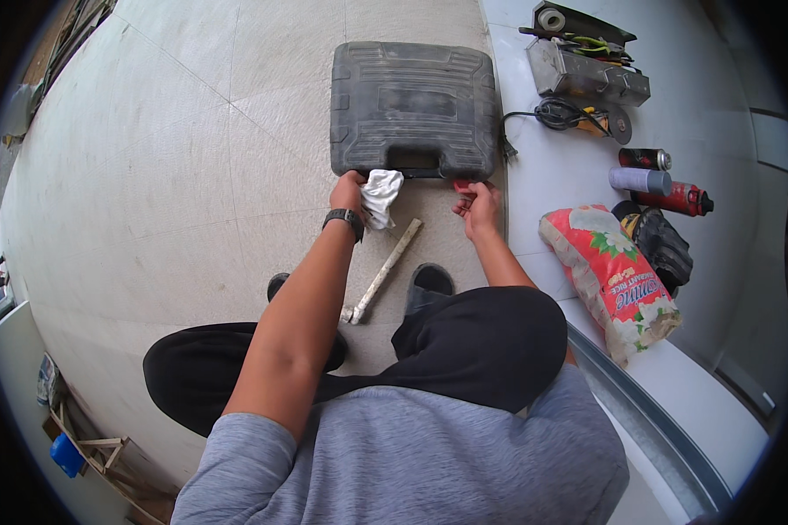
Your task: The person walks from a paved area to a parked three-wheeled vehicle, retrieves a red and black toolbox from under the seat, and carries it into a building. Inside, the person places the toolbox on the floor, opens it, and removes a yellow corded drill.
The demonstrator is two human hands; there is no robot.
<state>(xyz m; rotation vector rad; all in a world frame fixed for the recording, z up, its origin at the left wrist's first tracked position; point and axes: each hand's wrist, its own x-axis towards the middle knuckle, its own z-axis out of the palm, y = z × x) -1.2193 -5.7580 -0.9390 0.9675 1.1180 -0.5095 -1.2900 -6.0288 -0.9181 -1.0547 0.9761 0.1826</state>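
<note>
A dark grey plastic tool case [411, 105] lies shut on the tiled floor in front of me. My left hand [350, 191] grips a white rag [381, 196] at the case's front edge, near the left end of its handle. At the right front corner, the fingers of my right hand [477, 203] pinch a small red latch [460, 185]. A hammer with a pale wooden handle [385, 269] lies on the floor between my hands and my knees.
To the right sit a red and white sack [608, 276], a dark bag [661, 245], three spray cans [648, 171], an open metal toolbox [582, 70] and a corded grinder [578, 118]. A metal rail [648, 411] runs along the lower right.
</note>
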